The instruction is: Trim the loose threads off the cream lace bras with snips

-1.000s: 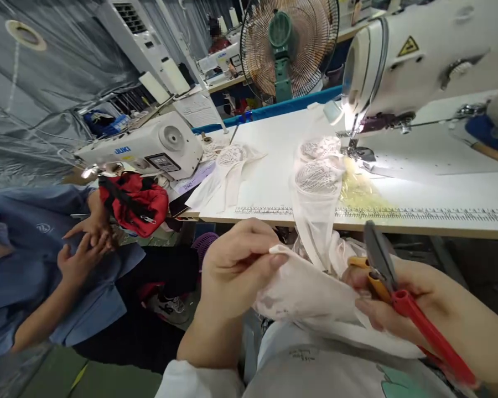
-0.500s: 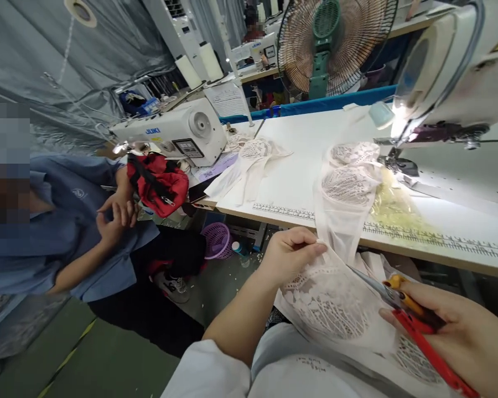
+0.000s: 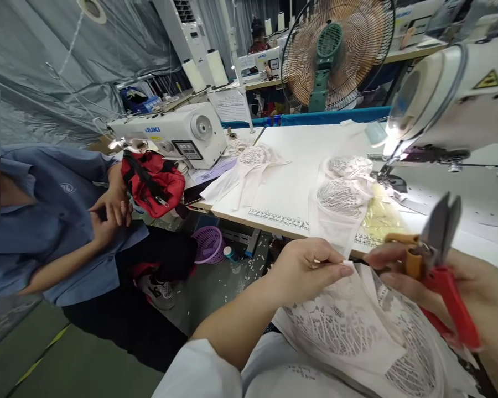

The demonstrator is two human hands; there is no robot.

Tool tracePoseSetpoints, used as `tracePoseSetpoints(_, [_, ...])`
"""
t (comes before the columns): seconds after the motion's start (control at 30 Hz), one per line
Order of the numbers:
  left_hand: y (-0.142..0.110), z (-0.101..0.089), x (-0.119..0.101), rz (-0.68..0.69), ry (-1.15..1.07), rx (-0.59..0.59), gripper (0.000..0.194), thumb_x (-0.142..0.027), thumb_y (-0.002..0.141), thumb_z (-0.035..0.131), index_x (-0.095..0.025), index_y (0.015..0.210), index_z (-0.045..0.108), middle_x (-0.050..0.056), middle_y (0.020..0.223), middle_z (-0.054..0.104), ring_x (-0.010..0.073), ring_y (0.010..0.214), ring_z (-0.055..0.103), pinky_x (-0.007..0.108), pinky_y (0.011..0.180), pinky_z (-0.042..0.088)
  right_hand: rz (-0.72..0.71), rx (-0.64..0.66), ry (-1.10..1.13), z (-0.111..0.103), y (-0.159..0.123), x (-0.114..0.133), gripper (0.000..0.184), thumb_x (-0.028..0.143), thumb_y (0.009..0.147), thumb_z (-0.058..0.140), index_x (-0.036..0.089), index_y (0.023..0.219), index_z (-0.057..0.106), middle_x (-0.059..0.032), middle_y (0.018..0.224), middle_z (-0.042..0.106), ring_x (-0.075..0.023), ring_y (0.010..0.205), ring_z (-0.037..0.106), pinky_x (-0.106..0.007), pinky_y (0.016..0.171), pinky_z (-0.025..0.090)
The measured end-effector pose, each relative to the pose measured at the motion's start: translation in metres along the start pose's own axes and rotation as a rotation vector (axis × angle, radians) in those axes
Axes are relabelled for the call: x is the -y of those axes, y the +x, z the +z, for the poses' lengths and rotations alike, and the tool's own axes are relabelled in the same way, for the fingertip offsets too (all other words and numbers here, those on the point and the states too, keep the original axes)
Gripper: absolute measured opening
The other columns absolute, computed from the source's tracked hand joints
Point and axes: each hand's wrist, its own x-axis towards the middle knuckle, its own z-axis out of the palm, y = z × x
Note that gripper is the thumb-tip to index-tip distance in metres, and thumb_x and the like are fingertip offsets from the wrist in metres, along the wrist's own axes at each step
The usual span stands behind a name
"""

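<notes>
My left hand (image 3: pixel 311 271) pinches the top edge of a white lace bra (image 3: pixel 336 320) between thumb and fingers. The bra lies across my lap, its lace cups facing up. In my right hand (image 3: pixel 473 298) is a pair of scissors (image 3: pixel 440 232) with red and orange handles, blades pointing up and slightly parted, away from the fabric. My right thumb and fingertips are close to the bra's edge; whether they touch it I cannot tell. Another white lace bra (image 3: pixel 342 196) lies on the table in front of me, hanging over its front edge.
A lit sewing machine (image 3: pixel 452 105) stands at the right, beside a yellowish plastic bag (image 3: pixel 382 213). More lace pieces (image 3: pixel 255 157) lie by the left sewing machine (image 3: pixel 170 132). A co-worker in a blue shirt (image 3: pixel 74 210) sits at the left near a red bag (image 3: pixel 153 182). A fan (image 3: pixel 336 55) stands behind.
The scissors have left the bra's edge and swung upright in my right hand, which has moved up. My left hand has moved slightly right, still pinching the bra.
</notes>
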Motion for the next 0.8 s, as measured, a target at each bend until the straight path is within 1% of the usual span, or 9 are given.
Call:
tracePoseSetpoints(0.1, [0.002,0.002,-0.007,-0.038,0.047,0.034,0.024,-0.034,0.074,0.069,-0.014,0.061,0.063,0.002,0.064,0.057,0.0106,0.058,0.051,0.023,0.056,0.041,-0.024,0.107,0.070,0.003,0.012,0.009,0.027,0.050,0.068,0.076,0.028,0.082,0.069,-0.0034,0.085,0.068,-0.0222,0.072,0.064,-0.024,0.049,0.053])
tracePoseSetpoints(0.2, [0.002,0.002,-0.009,-0.031,0.063,0.063,0.022,-0.031,0.074,0.068,-0.015,0.060,0.062,0.002,0.063,0.058,0.0113,0.058,0.051,0.023,0.055,0.040,0.010,0.209,0.121,0.009,0.015,0.011,0.027,0.047,0.070,0.077,0.027,0.085,0.066,-0.0007,0.079,0.065,-0.0173,0.063,0.059,-0.023,0.048,0.050])
tracePoseSetpoints(0.3, [-0.002,0.004,-0.010,0.000,0.069,0.045,0.017,-0.029,0.073,0.068,-0.016,0.064,0.062,0.003,0.065,0.059,0.0125,0.061,0.052,0.024,0.057,0.042,0.014,0.157,0.140,0.016,0.013,0.016,0.028,0.048,0.067,0.079,0.026,0.080,0.066,0.0006,0.070,0.062,-0.0147,0.054,0.053,-0.023,0.045,0.047])
tracePoseSetpoints(0.43, [-0.010,0.010,-0.008,0.013,0.120,-0.088,0.015,-0.028,0.072,0.068,-0.017,0.067,0.059,0.001,0.066,0.056,0.0119,0.062,0.049,0.023,0.057,0.040,0.042,0.066,0.161,0.025,0.008,0.028,0.034,0.053,0.063,0.079,0.025,0.077,0.064,0.0002,0.067,0.061,-0.0162,0.052,0.055,-0.025,0.042,0.047])
tracePoseSetpoints(0.53, [-0.015,0.010,-0.004,-0.014,0.023,-0.122,0.019,-0.029,0.077,0.063,-0.017,0.064,0.055,-0.002,0.059,0.048,0.0091,0.055,0.042,0.023,0.052,0.034,0.072,0.069,0.133,0.028,0.007,0.028,0.033,0.051,0.065,0.078,0.026,0.081,0.063,0.0018,0.067,0.059,-0.0146,0.049,0.053,-0.024,0.040,0.046])
tracePoseSetpoints(0.6, [-0.017,0.005,-0.001,-0.052,-0.076,-0.126,0.023,-0.033,0.076,0.065,-0.016,0.064,0.054,-0.003,0.057,0.045,0.0079,0.052,0.038,0.023,0.050,0.031,0.030,0.134,0.096,0.028,0.008,0.023,0.033,0.051,0.067,0.076,0.027,0.086,0.062,0.0007,0.075,0.062,-0.0165,0.057,0.056,-0.026,0.046,0.049])
tracePoseSetpoints(0.67, [-0.019,-0.003,0.001,-0.093,-0.129,-0.157,0.027,-0.037,0.073,0.068,-0.015,0.065,0.055,-0.003,0.057,0.045,0.0076,0.053,0.037,0.023,0.051,0.030,-0.008,0.253,0.010,0.028,0.009,0.013,0.032,0.051,0.070,0.072,0.026,0.088,0.061,-0.0015,0.083,0.064,-0.0200,0.069,0.059,-0.029,0.055,0.052])
tracePoseSetpoints(0.73, [-0.024,-0.012,0.002,-0.118,-0.158,-0.225,0.030,-0.040,0.070,0.072,-0.015,0.065,0.055,-0.002,0.059,0.048,0.0078,0.055,0.039,0.022,0.052,0.031,-0.025,0.355,-0.119,0.029,0.004,0.002,0.029,0.050,0.073,0.069,0.025,0.082,0.058,-0.0013,0.078,0.062,-0.0201,0.068,0.057,-0.030,0.056,0.049])
tracePoseSetpoints(0.8, [-0.031,-0.018,0.000,-0.141,-0.180,-0.268,0.032,-0.041,0.068,0.074,-0.015,0.065,0.056,-0.002,0.060,0.049,0.0079,0.055,0.041,0.022,0.051,0.032,-0.039,0.399,-0.229,0.030,-0.008,-0.008,0.028,0.050,0.077,0.062,0.024,0.072,0.053,0.0008,0.066,0.057,-0.0180,0.059,0.052,-0.029,0.051,0.045])
